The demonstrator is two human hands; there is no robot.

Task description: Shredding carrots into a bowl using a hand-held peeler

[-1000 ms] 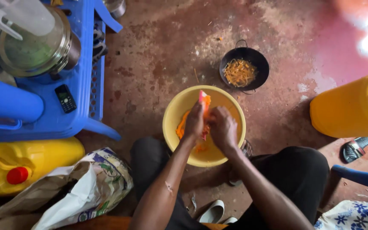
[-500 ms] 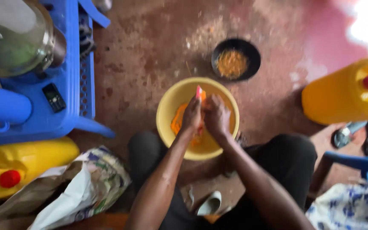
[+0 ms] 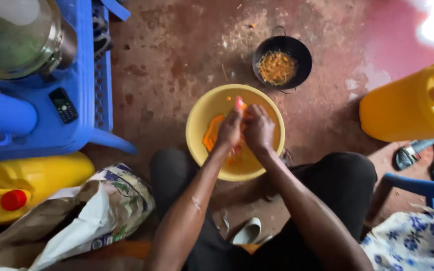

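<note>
yellow bowl (image 3: 197, 120) | black pan (image 3: 302, 52) | blue chair (image 3: 89, 75) | floral cloth (image 3: 413, 241)

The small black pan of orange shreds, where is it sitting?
The small black pan sits on the reddish floor, just beyond the round yellow plastic bowl, left of the big yellow jerrycan.

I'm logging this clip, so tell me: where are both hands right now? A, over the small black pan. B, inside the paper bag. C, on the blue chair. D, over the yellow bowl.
D: the left hand and right hand are together over the yellow bowl, holding something orange; the black pan sits apart, farther away on the floor.
</note>
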